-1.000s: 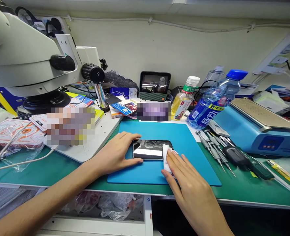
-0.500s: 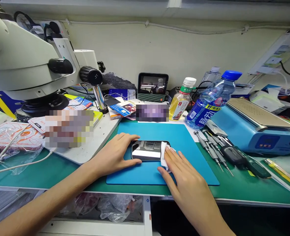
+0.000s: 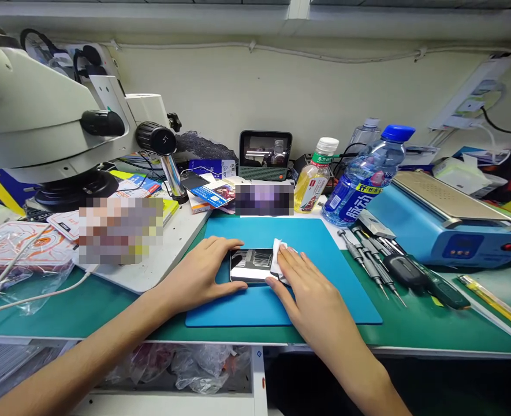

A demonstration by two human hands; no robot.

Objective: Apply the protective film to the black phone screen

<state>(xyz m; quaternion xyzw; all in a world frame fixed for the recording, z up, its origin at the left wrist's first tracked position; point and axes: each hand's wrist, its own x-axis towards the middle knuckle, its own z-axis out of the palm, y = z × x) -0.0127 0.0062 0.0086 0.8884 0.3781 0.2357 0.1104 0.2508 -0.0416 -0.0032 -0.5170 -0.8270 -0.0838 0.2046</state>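
A smartphone [image 3: 252, 267] lies screen up on a blue mat [image 3: 238, 309], its glass reflecting bright stripes. My left hand [image 3: 203, 268] grips its left end, thumb along the near edge and fingers at the far edge. Over the right part of the screen, my right hand [image 3: 309, 283] presses a folded white wipe [image 3: 276, 258] under its fingertips. The fingers and wipe hide the phone's right end.
A microscope [image 3: 34, 104] stands at the left on a white base. Behind the mat are a small screen device [image 3: 265, 153], a tea bottle [image 3: 316, 176] and a blue-capped bottle [image 3: 368, 179]. Several screwdrivers [image 3: 368, 263] and a blue machine [image 3: 446, 225] lie to the right.
My right hand has slid the wipe a little left across the screen. My left hand still holds the phone's left end. The view has shifted slightly.
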